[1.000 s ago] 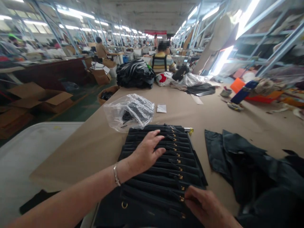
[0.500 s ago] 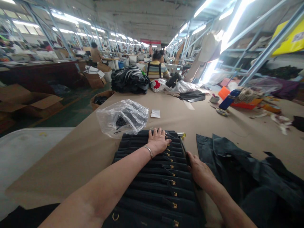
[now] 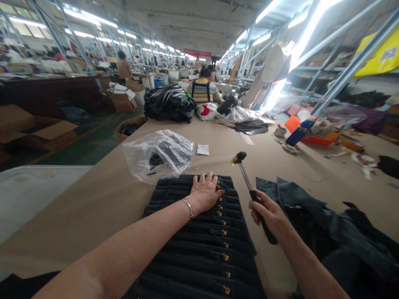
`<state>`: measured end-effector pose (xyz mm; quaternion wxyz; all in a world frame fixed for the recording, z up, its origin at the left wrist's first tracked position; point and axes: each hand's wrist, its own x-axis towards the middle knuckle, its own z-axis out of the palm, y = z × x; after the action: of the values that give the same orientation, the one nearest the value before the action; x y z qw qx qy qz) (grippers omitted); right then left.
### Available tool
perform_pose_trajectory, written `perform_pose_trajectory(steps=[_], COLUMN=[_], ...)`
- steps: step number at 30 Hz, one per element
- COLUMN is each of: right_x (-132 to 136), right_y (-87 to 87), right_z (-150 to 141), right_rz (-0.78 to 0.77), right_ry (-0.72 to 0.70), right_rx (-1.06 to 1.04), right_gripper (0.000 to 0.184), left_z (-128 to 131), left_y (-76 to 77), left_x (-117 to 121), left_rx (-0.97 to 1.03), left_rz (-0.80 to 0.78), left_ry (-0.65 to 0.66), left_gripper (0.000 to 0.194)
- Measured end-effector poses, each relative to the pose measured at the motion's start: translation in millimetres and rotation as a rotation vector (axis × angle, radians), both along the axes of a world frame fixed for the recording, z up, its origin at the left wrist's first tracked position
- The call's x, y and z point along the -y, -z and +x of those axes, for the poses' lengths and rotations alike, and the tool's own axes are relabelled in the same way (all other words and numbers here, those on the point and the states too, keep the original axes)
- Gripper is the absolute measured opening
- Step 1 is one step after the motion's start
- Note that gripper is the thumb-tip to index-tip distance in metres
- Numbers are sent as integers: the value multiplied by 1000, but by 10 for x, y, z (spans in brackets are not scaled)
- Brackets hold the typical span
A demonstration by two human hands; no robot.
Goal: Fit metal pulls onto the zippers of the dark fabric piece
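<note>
My left hand [image 3: 205, 192] lies flat with fingers spread on the far end of a row of overlapping black zippered pieces [image 3: 193, 249]. Gold zipper pulls run down the right part of this row, close to my left thumb. In my right hand [image 3: 268, 211] is a small hammer [image 3: 247, 176], gripped by its black handle. Its head, black on one side and yellow on the other, is raised to the right of the row's far end. The fingers of my right hand wrap round the grip.
A clear plastic bag [image 3: 162, 153] with dark contents and a white paper [image 3: 203, 149] lie beyond the row. Dark fabric pieces [image 3: 314, 224] are heaped at the right. Farther back are a black bundle [image 3: 168, 104], an orange tray [image 3: 321, 139] and a seated person [image 3: 204, 91].
The hammer has come up from beside the row's right edge, its head now lifted clear of the pieces. My left hand stays pressed on the row.
</note>
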<state>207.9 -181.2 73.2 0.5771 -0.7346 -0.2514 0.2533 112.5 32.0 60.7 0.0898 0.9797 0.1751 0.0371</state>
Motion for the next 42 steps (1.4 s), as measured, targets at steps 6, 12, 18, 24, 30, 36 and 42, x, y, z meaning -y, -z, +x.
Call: perform_pose_trajectory(steps=[6,12,18,24,30,36,42], right_x=[54,101,118,138,96,72,69], right_y=[48,14,28,-11,-9,-8,-123], right_z=[-78,-94,-128,-177,-149,-77,-106], right_rz=[-324,-448,-471,-464,-464,-530,-419], right_ry=[-115,-132,-110,-105,-125,-169,-73], right_rx=[340,504,457,448,525,572,711], right_gripper=[58,57,61,62,57,53,55], left_z=[-11,43,120,-42,-141,-148,-149], left_y=[43,-5,-52,-29,87,115,135], left_x=[-112,-164,-211,-153,-112,-103,-101], left_rx=[20,27,-17,-5,38,47,45], left_rz=[28,29,8,43,99,110,120], left_ry=[52,35,90,137,148,139,139], left_gripper=[52,57,51,49,50,51,52])
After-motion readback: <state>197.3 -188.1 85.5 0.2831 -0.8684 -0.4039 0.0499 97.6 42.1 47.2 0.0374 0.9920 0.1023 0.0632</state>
